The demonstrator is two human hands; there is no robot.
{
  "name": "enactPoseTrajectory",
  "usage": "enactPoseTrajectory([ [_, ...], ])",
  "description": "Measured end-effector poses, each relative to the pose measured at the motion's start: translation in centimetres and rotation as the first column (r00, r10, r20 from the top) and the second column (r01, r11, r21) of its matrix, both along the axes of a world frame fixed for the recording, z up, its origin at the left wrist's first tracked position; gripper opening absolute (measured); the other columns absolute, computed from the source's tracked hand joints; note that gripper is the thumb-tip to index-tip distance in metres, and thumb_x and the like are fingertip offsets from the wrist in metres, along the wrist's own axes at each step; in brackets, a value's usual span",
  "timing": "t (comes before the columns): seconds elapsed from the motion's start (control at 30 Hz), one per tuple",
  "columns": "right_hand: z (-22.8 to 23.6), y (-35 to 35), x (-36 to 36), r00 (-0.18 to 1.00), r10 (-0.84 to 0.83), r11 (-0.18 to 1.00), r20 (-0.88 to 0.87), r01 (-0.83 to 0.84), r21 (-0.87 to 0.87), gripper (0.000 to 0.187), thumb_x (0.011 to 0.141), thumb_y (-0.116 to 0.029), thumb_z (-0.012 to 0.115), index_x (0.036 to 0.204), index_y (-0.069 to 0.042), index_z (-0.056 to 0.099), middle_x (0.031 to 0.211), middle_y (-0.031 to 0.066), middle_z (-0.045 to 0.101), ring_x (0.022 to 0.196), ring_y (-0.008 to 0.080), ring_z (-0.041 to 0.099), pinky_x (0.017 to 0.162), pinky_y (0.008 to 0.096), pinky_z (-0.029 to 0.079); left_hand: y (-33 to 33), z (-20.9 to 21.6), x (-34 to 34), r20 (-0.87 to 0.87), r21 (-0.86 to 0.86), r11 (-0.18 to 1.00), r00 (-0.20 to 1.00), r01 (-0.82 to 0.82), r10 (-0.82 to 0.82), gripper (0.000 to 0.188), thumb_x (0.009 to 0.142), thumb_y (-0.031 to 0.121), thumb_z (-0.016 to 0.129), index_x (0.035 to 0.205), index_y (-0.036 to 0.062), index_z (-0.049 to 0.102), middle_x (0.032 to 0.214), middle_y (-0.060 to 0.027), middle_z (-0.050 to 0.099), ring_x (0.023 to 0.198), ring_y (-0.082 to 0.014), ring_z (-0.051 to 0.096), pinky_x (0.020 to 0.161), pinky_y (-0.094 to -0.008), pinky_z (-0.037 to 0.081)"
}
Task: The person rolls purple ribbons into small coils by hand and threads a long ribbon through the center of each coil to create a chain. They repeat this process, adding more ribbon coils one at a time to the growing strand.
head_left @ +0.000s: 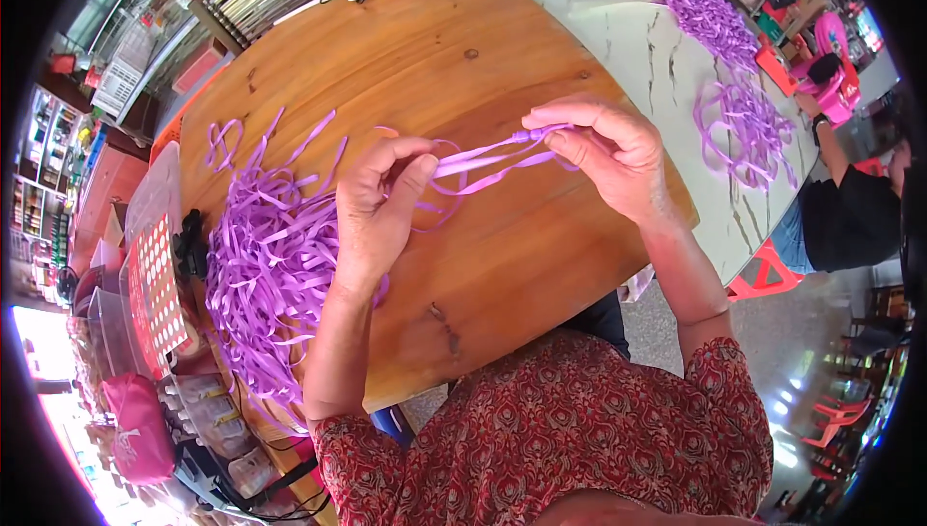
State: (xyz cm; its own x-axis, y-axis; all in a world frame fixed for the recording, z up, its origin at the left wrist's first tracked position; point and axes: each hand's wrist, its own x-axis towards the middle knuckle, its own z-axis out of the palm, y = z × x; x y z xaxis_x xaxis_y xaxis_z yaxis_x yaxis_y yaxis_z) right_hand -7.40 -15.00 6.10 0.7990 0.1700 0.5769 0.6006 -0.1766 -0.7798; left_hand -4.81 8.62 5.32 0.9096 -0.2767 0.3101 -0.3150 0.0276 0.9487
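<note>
1. Near the frame's centre, looped purple ribbon (470, 159) stretches above the wooden surface (502, 275).
2. Left grip (379, 207) and right grip (618, 152) each pinch it, thumb against finger.
3. Best hold the apparent knot (521, 136) (just right of centre) steady, strands untwisted, clear of the ribbon pile (270, 256) at left.

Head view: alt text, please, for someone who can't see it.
The left hand and right hand hold looped purple ribbon between them above a wooden table. A tangled ribbon pile lies at the left; more ribbons lie on a white table at the upper right.
</note>
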Motion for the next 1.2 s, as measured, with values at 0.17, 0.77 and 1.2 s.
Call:
enactPoseTrajectory([
  [0.17,-0.3,-1.3,-0.5,0.998,-0.050,0.995,-0.037,0.053,0.083,0.022,0.084,0.007,0.056,0.102,-0.001,0.064,0.100,0.0085,0.063,0.075,0.0095,0.057,0.058,0.0205,0.046,-0.7,-1.8,-0.4,0.142,0.234,0.972,0.989,0.003,-0.037,0.025,0.075,0.008,0.072,0.096,0.0012,0.061,0.088,-0.0050,0.063,0.072,-0.0107,0.057,0.062,-0.0268,0.047],
  [0.77,-1.1,-0.3,-1.9,0.976,-0.129,0.979,0.176,0.153,-0.131,0.016,0.079,0.007,0.061,0.093,0.001,0.065,0.094,0.0082,0.064,0.074,0.0112,0.059,0.061,0.0228,0.048,-4.8,-0.6,-2.6,-0.118,-0.014,0.999,0.992,0.037,-0.039,0.008,0.084,0.007,0.064,0.091,0.0024,0.065,0.080,0.0033,0.057,0.067,-0.0044,0.046,0.063,-0.0194,0.042],
  [1.2,-6.2,7.7,-2.1,0.992,0.061,0.945,-0.107,-0.092,-0.314,0.009,0.082,-0.004,0.060,0.090,-0.003,0.064,0.084,0.0069,0.064,0.075,0.0159,0.061,0.064,0.0276,0.048,4.6,9.1,0.8,-0.154,-0.453,0.875,0.982,-0.172,0.113,0.020,0.088,0.019,0.059,0.086,-0.0012,0.063,0.064,0.0003,0.052,0.056,-0.0081,0.044,0.052,-0.0210,0.036],
])
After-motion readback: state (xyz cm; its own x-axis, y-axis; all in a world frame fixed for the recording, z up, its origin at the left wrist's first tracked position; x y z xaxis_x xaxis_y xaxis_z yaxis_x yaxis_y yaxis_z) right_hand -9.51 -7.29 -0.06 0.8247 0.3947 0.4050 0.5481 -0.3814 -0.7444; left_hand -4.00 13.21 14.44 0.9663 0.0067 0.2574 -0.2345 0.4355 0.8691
